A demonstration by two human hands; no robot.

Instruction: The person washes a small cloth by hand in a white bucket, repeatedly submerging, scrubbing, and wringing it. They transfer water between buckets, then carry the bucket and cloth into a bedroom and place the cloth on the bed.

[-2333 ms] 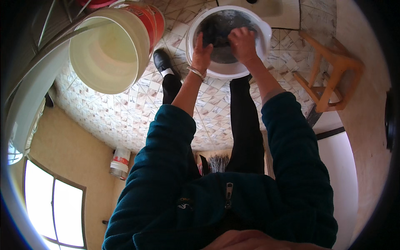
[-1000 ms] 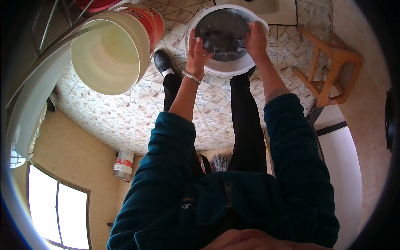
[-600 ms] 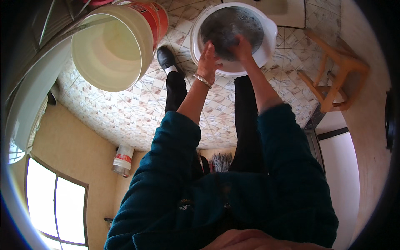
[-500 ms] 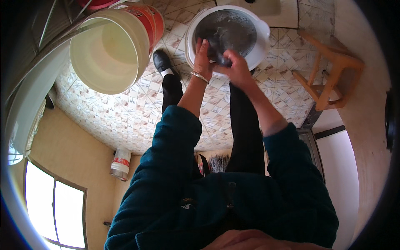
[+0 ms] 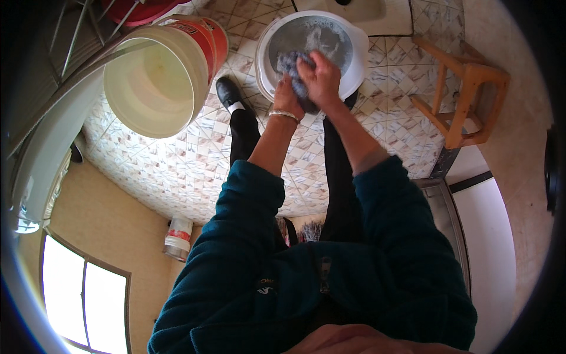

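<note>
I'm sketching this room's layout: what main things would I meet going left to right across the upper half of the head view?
Pale bucket → dark shoe → white basin, overlapped by left hand, right hand and grayish cloth → wooden stool.

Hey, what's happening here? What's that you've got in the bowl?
The person's left hand and right hand grip a bunched dark cloth at the near side of a white basin. The basin holds grayish water. A big pale bucket is off to the left, and a wooden stool is to the right.
</note>
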